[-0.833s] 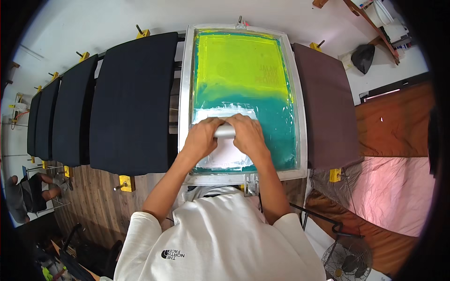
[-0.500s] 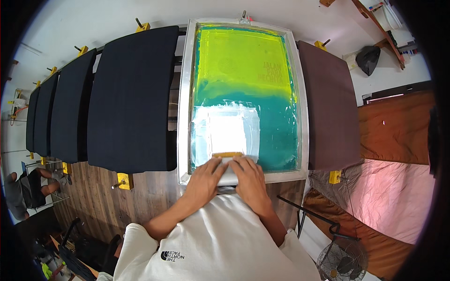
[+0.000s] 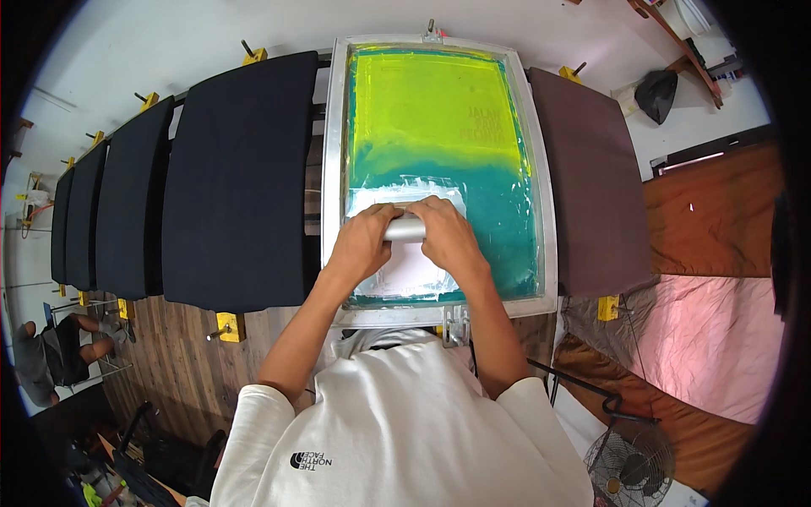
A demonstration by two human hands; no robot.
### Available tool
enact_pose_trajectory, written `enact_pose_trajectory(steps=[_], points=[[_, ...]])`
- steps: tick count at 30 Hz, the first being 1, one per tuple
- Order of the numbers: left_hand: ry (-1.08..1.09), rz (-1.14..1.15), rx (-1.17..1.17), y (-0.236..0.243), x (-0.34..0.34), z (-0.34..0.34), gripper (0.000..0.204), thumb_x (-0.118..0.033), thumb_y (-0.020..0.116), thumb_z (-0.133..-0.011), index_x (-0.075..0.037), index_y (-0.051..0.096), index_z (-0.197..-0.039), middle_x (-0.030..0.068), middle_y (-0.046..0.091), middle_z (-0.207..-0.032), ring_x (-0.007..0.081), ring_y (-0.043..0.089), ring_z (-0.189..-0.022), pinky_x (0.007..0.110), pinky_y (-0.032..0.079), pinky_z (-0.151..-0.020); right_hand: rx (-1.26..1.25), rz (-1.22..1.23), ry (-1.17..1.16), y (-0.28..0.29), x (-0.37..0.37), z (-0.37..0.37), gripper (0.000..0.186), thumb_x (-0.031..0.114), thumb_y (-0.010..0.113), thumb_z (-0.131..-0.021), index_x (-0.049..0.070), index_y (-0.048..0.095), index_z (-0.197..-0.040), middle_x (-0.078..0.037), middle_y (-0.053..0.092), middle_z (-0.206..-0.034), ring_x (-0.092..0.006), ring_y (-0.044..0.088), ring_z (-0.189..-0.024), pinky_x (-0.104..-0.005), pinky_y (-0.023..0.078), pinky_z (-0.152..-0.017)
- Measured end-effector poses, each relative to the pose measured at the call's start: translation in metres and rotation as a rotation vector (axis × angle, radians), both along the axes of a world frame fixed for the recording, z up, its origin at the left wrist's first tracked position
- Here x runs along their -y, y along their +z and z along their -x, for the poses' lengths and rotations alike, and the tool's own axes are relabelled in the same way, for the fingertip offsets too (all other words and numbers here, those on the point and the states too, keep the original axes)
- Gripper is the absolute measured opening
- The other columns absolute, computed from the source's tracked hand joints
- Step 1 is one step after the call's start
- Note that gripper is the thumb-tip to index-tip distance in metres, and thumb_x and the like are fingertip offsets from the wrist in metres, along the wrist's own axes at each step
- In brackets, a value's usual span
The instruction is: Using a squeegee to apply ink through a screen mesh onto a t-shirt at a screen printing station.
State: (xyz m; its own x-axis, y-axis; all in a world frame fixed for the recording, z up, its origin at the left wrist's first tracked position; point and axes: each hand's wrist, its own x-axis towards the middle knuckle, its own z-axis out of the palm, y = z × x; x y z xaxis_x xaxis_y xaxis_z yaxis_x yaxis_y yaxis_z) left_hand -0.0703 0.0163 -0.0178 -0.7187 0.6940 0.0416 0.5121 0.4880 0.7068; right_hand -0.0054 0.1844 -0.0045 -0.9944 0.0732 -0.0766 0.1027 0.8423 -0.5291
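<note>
A screen printing frame [image 3: 547, 228] of pale metal lies in front of me. Its mesh [image 3: 503, 224] is yellow-green at the far part and teal at the near part. My left hand [image 3: 361, 243] and my right hand [image 3: 449, 238] are both closed around a squeegee [image 3: 405, 229] with a silver handle, the thumbs close together. The squeegee lies across a patch of white ink [image 3: 414, 275] on the near left part of the mesh. Its blade is hidden beneath the handle and fingers.
Boards with black cloth [image 3: 241, 182] stretch away to the left, and a brownish board [image 3: 589, 186] stands to the right. Yellow clamps [image 3: 226, 327] stick out from their ends. A fan [image 3: 629, 456] stands at the lower right. At the far left a person [image 3: 63, 351] is partly visible.
Both hands have moved the squeegee away from me, from the frame's near edge to the far part of the white patch. My forearms now reach over the frame.
</note>
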Motion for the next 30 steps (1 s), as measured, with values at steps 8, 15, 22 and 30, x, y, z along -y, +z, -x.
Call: enact_pose_trajectory(steps=[8, 15, 22, 30], points=[[-0.035, 0.054, 0.054, 0.007, 0.029, -0.079, 0.068, 0.015, 0.066, -0.061, 0.001, 0.059, -0.127, 0.0234, 0.054, -0.139, 0.0413, 0.058, -0.121, 0.043, 0.05, -0.102, 0.012, 0.067, -0.025, 0.002, 0.03, -0.081, 0.052, -0.017, 0.059, -0.068, 0.001, 0.064, -0.117, -0.017, 0.059, -0.127, -0.0377, 0.055, -0.119, -0.0438, 0.048, -0.099], [-0.142, 0.16, 0.09, 0.021, 0.048, -0.107, 0.066, 0.009, 0.068, -0.065, 0.001, 0.058, -0.129, 0.0239, 0.056, -0.137, 0.0434, 0.059, -0.118, 0.045, 0.051, -0.1, 0.118, 0.073, 0.007, 0.024, 0.043, -0.115, 0.054, -0.016, 0.06, -0.067, -0.001, 0.063, -0.119, -0.02, 0.058, -0.128, -0.0383, 0.053, -0.122, -0.0441, 0.043, -0.106], [-0.045, 0.028, 0.026, 0.023, 0.018, -0.043, 0.063, 0.014, 0.06, -0.066, 0.003, 0.058, -0.128, 0.0251, 0.058, -0.132, 0.0437, 0.06, -0.115, 0.045, 0.052, -0.097, 0.032, -0.014, -0.025, 0.021, 0.024, -0.046, 0.053, -0.013, 0.059, -0.069, 0.0, 0.064, -0.121, -0.02, 0.061, -0.125, -0.0383, 0.056, -0.119, -0.0447, 0.048, -0.099], [-0.049, 0.063, 0.02, -0.001, 0.012, -0.032, 0.065, 0.018, 0.059, -0.065, 0.004, 0.057, -0.129, 0.0264, 0.053, -0.138, 0.0435, 0.055, -0.124, 0.045, 0.051, -0.102, 0.021, -0.029, 0.009, -0.003, 0.016, -0.031, 0.035, -0.002, 0.055, -0.084, 0.001, 0.067, -0.116, -0.018, 0.062, -0.122, -0.0354, 0.057, -0.12, -0.0461, 0.053, -0.089]])
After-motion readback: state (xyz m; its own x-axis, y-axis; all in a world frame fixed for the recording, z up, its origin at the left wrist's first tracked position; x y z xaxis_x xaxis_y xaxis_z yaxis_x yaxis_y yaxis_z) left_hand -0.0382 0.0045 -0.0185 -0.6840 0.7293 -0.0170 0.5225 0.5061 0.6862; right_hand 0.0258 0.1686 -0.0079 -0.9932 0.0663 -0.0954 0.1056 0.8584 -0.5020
